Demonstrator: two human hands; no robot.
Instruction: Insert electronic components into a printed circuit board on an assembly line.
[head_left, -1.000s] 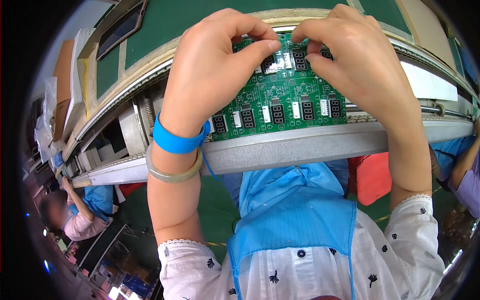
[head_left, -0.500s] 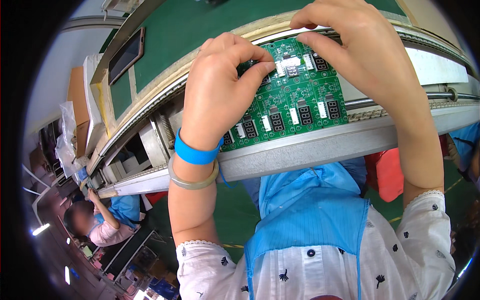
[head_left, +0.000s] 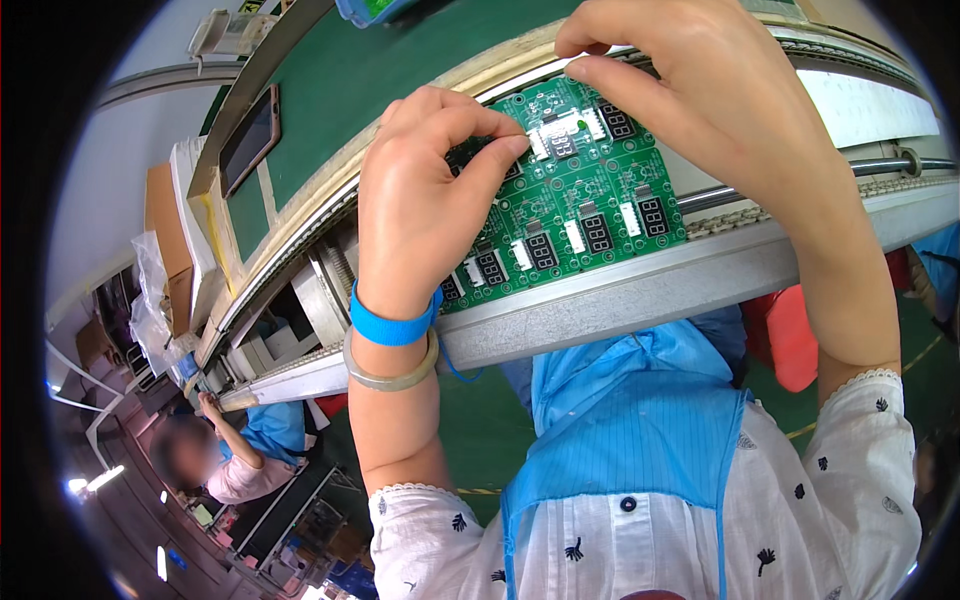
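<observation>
Thumb and forefinger of our left hand (head_left: 425, 185) nearly meet beside a white connector (head_left: 538, 147); whether they grip anything, we cannot tell. Our right hand (head_left: 705, 100), its fingertips parted with nothing visible between, hovers at the far edge of the green circuit board (head_left: 568, 188) beneath both. Within a second, our right thumb has uncovered a seven-segment display (head_left: 617, 121) just below it.
</observation>
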